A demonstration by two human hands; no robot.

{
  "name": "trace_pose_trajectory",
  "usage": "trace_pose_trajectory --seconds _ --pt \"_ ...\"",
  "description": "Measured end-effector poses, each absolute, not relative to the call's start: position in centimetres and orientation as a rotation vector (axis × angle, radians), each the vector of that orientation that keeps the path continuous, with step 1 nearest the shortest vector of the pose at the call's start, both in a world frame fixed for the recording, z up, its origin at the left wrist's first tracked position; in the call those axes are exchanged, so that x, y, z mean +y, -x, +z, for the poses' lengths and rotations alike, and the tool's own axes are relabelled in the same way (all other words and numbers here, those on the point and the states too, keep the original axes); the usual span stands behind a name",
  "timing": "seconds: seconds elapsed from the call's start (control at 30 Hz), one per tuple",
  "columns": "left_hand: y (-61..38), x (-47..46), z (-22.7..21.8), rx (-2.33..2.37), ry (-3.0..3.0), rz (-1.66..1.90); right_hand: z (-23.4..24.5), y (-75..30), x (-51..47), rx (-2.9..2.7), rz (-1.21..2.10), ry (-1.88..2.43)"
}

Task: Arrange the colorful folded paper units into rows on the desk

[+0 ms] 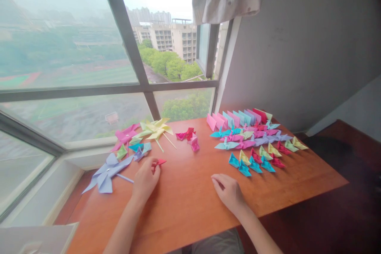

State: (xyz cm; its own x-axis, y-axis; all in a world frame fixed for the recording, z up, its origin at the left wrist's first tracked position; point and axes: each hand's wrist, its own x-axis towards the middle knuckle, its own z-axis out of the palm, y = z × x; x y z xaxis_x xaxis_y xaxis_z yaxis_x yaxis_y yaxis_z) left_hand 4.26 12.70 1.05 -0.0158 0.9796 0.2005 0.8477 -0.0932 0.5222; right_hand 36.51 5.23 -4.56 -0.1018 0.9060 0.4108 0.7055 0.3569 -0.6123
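My left hand [146, 178] is closed on a small red origami piece [161, 162] at the table's left side. Only its pointed end shows past the fingertips; the rest is hidden. Just left of this hand lies a lavender paper pinwheel [108, 171] with its stick pointing towards the wrist. Above it are small folded pieces, one green [122, 151] and several blue and lavender [139, 151]. My right hand [228, 191] rests on the tabletop with its fingers curled in and nothing visible in them. Rows of small paper boats [255, 165] stand to its upper right.
Pink [126, 135] and yellow pinwheels [156, 129] lie by the window. Red and pink folded pieces [190, 137] sit at the back middle of the wooden table [184, 202]. Paper cranes [235, 138] and upright folded sheets [233, 118] line the back right, near the grey wall [297, 55].
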Motion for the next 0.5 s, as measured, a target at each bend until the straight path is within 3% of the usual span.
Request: trace_pose_trajectory --seconds 0.5 --pt "-14.7 8.8 2.1 1.225 -2.002 0.719 -2.7 -36.0 4.5 -2.005 0.302 1.245"
